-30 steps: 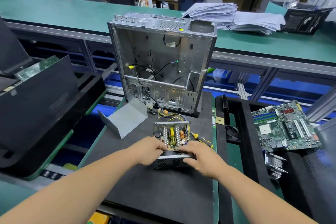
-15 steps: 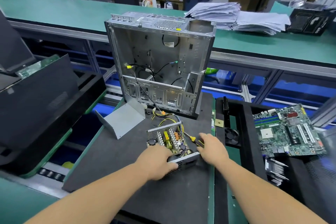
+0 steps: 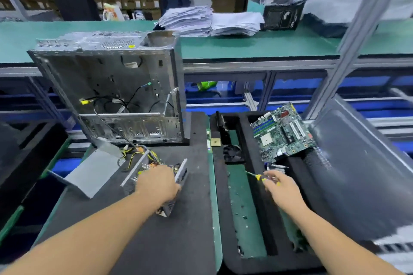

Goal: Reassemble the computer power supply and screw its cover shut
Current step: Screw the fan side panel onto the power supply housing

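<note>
Your left hand (image 3: 159, 182) has stayed on the open power supply (image 3: 156, 176), fingers curled over its top edge, holding it on the dark mat of the counter (image 3: 134, 241). Your right hand (image 3: 282, 187) has left it and now pinches a yellow-handled screwdriver (image 3: 257, 176) over the tray (image 3: 234, 219) to the right. Screwing looks near, yet the grey cover (image 3: 93, 172) lies just left, not fitted. The supply sits tilted, circuit board and yellow wires exposed.
</note>
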